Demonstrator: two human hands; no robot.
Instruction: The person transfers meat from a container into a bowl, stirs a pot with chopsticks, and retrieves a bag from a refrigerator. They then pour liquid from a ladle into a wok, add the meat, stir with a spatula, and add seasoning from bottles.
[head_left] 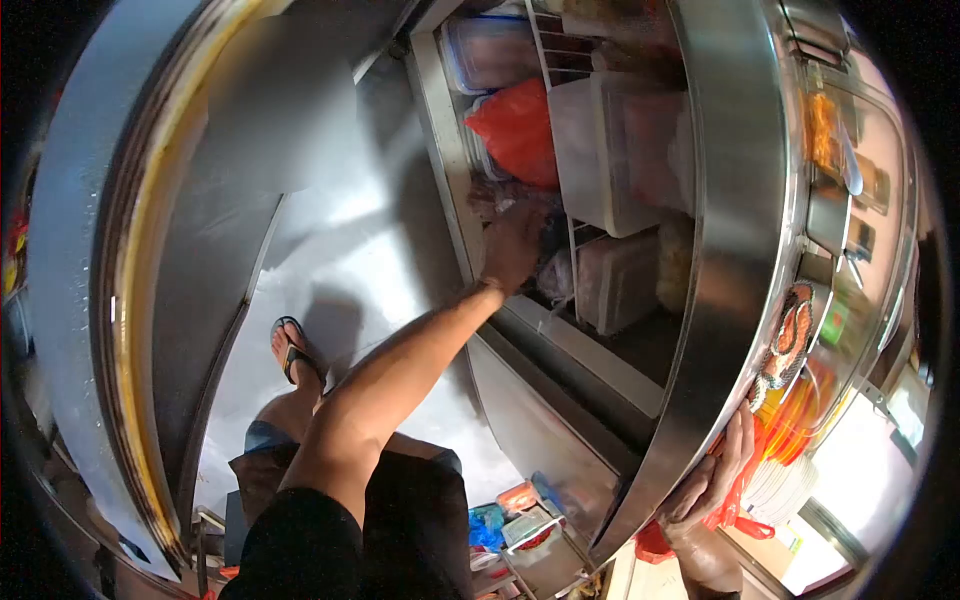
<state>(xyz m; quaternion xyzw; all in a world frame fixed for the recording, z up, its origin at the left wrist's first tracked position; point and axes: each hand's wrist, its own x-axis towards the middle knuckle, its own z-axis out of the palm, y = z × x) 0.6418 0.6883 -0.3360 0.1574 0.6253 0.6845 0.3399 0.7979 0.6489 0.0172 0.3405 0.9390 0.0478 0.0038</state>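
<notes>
Head view: we see the left hand (515,245) inside the fridge (730,200), under its red bag (518,130); whether its fingers are closed, we cannot tell. The right hand (715,478) has its fingers curled on the fridge's steel edge. Labels are too blurred to read.

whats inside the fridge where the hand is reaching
The fridge holds a red bag, clear lidded tubs on wire shelves and wrapped packs by the left hand. What that hand touches is covered by it; the tubs' contents are blurred.

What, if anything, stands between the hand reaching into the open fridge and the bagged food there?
Nothing visible does. The left hand is right at the bagged food on the shelf front; the red bag lies above it and the clear tubs beside it.
</notes>
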